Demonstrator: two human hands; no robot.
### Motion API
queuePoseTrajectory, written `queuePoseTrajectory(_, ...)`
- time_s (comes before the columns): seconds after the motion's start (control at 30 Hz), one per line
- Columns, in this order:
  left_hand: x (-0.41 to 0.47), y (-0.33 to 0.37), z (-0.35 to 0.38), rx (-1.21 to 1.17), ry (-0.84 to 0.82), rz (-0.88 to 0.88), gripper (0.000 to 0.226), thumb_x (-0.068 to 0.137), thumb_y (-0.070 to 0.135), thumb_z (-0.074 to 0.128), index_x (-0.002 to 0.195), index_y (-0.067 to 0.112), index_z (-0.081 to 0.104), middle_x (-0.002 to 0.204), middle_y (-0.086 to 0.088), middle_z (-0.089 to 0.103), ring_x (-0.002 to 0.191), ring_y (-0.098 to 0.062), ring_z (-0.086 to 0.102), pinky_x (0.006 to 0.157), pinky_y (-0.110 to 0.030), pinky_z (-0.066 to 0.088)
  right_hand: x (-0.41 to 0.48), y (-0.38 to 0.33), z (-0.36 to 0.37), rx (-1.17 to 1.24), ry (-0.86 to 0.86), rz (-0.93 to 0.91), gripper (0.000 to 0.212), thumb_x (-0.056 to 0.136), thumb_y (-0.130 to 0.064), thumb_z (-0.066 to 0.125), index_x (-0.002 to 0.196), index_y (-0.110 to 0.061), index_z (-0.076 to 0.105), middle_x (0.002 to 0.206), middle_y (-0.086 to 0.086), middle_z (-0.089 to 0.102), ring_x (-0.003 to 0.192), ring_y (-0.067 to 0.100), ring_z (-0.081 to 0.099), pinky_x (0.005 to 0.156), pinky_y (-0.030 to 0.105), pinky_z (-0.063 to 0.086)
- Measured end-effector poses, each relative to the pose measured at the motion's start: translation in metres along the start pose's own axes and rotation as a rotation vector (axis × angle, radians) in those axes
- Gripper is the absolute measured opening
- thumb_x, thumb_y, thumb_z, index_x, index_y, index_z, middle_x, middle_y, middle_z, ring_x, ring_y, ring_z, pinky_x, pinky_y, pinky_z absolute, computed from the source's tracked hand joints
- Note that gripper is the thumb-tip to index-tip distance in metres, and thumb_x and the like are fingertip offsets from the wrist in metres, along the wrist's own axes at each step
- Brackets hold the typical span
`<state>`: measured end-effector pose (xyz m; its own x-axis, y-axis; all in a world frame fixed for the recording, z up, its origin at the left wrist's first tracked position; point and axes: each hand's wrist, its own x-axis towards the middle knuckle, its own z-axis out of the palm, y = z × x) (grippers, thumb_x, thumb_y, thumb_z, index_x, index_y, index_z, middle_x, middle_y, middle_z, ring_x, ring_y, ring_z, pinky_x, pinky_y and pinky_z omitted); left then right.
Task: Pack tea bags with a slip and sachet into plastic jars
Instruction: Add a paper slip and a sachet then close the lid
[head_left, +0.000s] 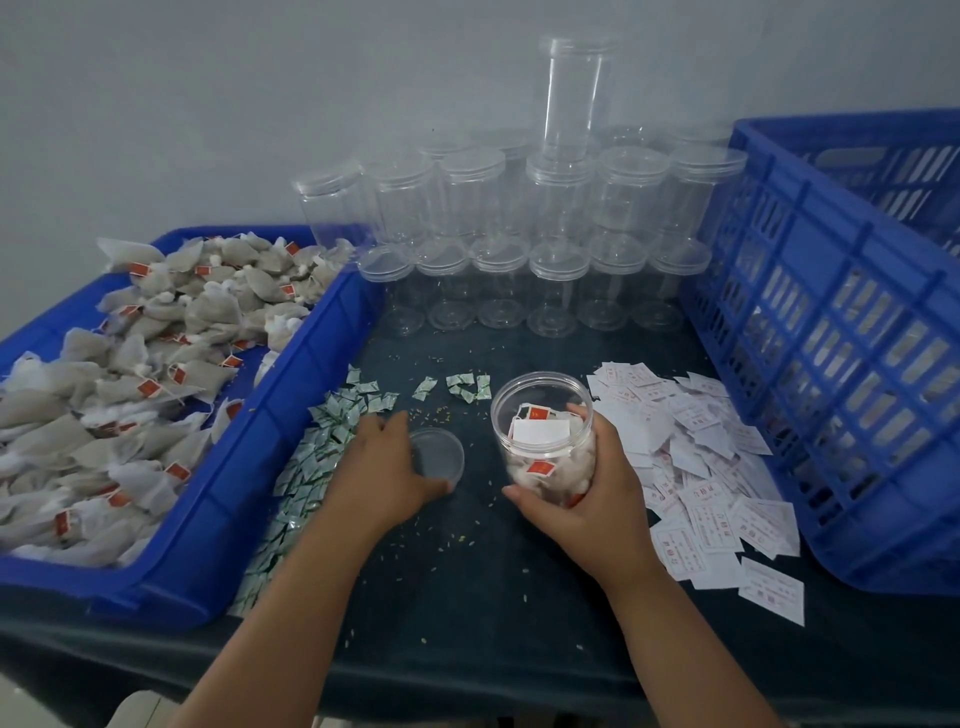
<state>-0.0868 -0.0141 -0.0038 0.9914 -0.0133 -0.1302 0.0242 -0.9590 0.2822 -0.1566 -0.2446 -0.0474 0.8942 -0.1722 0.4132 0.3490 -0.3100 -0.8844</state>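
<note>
From the head view, your right hand (587, 499) is wrapped round the open jar (543, 410), thumb across its near side and fingers curled over the far wall. The jar is tipped with its mouth facing up toward you. Inside it are tea bags with red tags, and a white slip (540, 431) lies on top of them. The jar's base is hidden behind your hand, so I can't tell whether it rests on the counter (467, 571) or hangs just above it.

Your left hand (384, 467) is on the clear lid (441, 454), just left of the jar. The fingers curl over the lid's far edge and the thumb hooks its near edge, so you've got the lid pinched. Lid and jar are apart.

Against your left wrist lies the spread of green-and-white sachets (322, 441), running down along the blue tray (249, 467). A few more are scattered near the jar's far side. The tray is heaped with loose tea bags (130, 374), grey-white pouches with red tags.

To the right of the jar, touching your right hand, is the pile of white printed slips (696, 467). Beyond it stands a blue slatted crate (831, 364).

At the back, against the wall, are the capped empty jars (519, 234). They are stacked in tiers, with one jar standing alone on top. Small crumbs speckle the dark counter between your arms.
</note>
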Motion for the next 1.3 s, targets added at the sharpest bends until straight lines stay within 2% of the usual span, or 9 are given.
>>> queuePoseTrajectory(0.17, 0.007, -0.001, -0.005, 0.001, -0.023, 0.015, 0.084, 0.063, 0.066, 0.089, 0.128, 0.027, 0.054, 0.123, 0.003, 0.061, 0.113, -0.022, 0.058, 0.094, -0.040, 0.053, -0.001, -0.004, -0.001, -0.007, 0.010, 0.001, 0.089, 0.065, -0.053, 0.095, 0.138, -0.061, 0.045, 0.136, -0.030, 0.064, 0.126, -0.006, 0.063, 0.093, 0.004, 0.048)
queuePoseTrajectory(0.33, -0.002, 0.006, -0.009, -0.361, 0.278, 0.028, 0.028, 0.084, 0.054, 0.078, 0.084, 0.034, 0.059, 0.073, 0.014, 0.066, 0.066, -0.005, 0.064, 0.063, -0.032, 0.058, -0.002, -0.002, -0.003, -0.001, -0.029, 0.000, 0.089, 0.067, -0.055, 0.095, 0.141, -0.058, 0.046, 0.138, -0.024, 0.065, 0.128, 0.001, 0.064, 0.097, 0.011, 0.051)
queuePoseTrajectory(0.4, -0.007, 0.015, -0.017, -0.622, 0.316, 0.069, 0.024, 0.088, 0.053, 0.073, 0.084, 0.033, 0.059, 0.080, 0.017, 0.068, 0.068, -0.006, 0.066, 0.062, -0.033, 0.057, -0.001, -0.002, -0.003, -0.009, -0.064, -0.015, 0.090, 0.068, -0.052, 0.096, 0.143, -0.055, 0.046, 0.139, -0.023, 0.065, 0.129, 0.003, 0.065, 0.098, 0.010, 0.050)
queuePoseTrajectory(0.53, -0.020, 0.038, -0.039, -1.128, 0.008, 0.192, 0.024, 0.085, 0.051, 0.068, 0.108, 0.054, 0.060, 0.116, 0.017, 0.072, 0.107, -0.006, 0.072, 0.092, -0.038, 0.061, 0.001, -0.004, -0.001, -0.063, -0.137, -0.049, 0.091, 0.069, -0.046, 0.099, 0.143, -0.054, 0.048, 0.134, -0.023, 0.067, 0.124, 0.003, 0.067, 0.095, 0.010, 0.051)
queuePoseTrajectory(0.63, -0.033, 0.050, -0.051, -0.747, 0.017, 0.459, 0.051, 0.085, 0.068, 0.061, 0.133, 0.066, 0.046, 0.125, 0.039, 0.057, 0.116, 0.017, 0.056, 0.087, -0.001, 0.046, 0.002, -0.003, -0.001, -0.100, -0.165, -0.065, 0.087, 0.069, -0.050, 0.099, 0.143, -0.044, 0.053, 0.130, -0.017, 0.069, 0.120, 0.010, 0.069, 0.091, 0.022, 0.058)
queuePoseTrajectory(0.77, -0.041, 0.066, -0.050, -0.369, 0.020, 0.611, 0.075, 0.071, 0.083, 0.068, 0.139, 0.061, 0.045, 0.137, 0.031, 0.038, 0.130, 0.006, 0.038, 0.099, -0.013, 0.032, 0.002, 0.001, 0.000, -0.162, -0.166, -0.035, 0.088, 0.069, -0.056, 0.096, 0.144, -0.033, 0.055, 0.128, -0.015, 0.069, 0.118, 0.013, 0.069, 0.092, 0.036, 0.059)
queuePoseTrajectory(0.9, -0.045, 0.080, -0.041, -0.156, 0.091, 0.651, 0.081, 0.073, 0.083, 0.070, 0.144, 0.052, 0.043, 0.138, 0.025, 0.042, 0.129, -0.002, 0.041, 0.109, -0.028, 0.038, 0.003, 0.002, 0.002, -0.222, -0.146, -0.062, 0.080, 0.075, -0.052, 0.088, 0.144, -0.027, 0.056, 0.124, -0.018, 0.065, 0.115, 0.009, 0.066, 0.091, 0.030, 0.057)
queuePoseTrajectory(1.07, -0.050, 0.089, -0.029, -0.155, 0.127, 0.584, 0.071, 0.077, 0.079, 0.067, 0.136, 0.051, 0.041, 0.130, 0.022, 0.037, 0.123, -0.006, 0.038, 0.098, -0.028, 0.041, 0.004, -0.001, 0.004, -0.229, -0.134, -0.092, 0.051, 0.078, -0.044, 0.078, 0.123, -0.037, 0.055, 0.109, -0.022, 0.060, 0.102, 0.008, 0.065, 0.077, 0.015, 0.050)
queuePoseTrajectory(1.3, -0.051, 0.089, -0.040, -0.277, 0.097, 0.744, 0.046, 0.083, 0.072, 0.066, 0.117, 0.042, 0.064, 0.123, 0.023, 0.052, 0.120, -0.006, 0.053, 0.100, -0.035, 0.049, -0.001, -0.004, -0.005, 0.026, -0.182, -0.023, 0.069, 0.073, -0.032, 0.089, 0.132, -0.046, 0.057, 0.118, -0.015, 0.072, 0.106, 0.010, 0.074, 0.079, 0.019, 0.059)
